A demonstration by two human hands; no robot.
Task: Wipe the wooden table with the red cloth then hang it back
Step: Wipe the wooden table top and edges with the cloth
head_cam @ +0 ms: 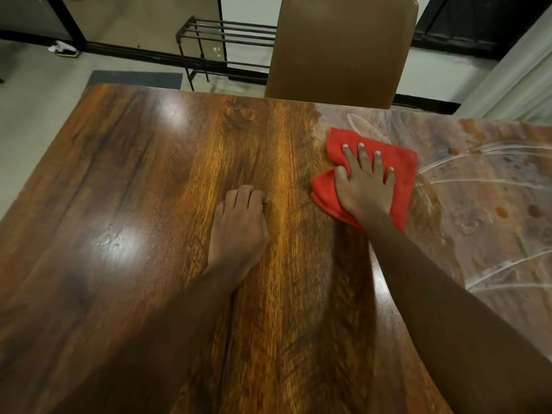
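The table (pixel 143 186) is wood with a strong streaked grain, varnished glossy enough to throw back two bright lamp glares. Its right part looks dull and filmy, smeared with pale curved streaks. The cloth (pixel 403 180) is soft, matt red fabric, folded in layers. The chair (pixel 343 49) back is smooth brown leather-like stuff with a faint sheen. The rack (pixel 227 46) is dark matt metal bars.

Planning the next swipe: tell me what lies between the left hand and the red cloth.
Only bare wood of the table, between left hand and cloth; the head view shows it.
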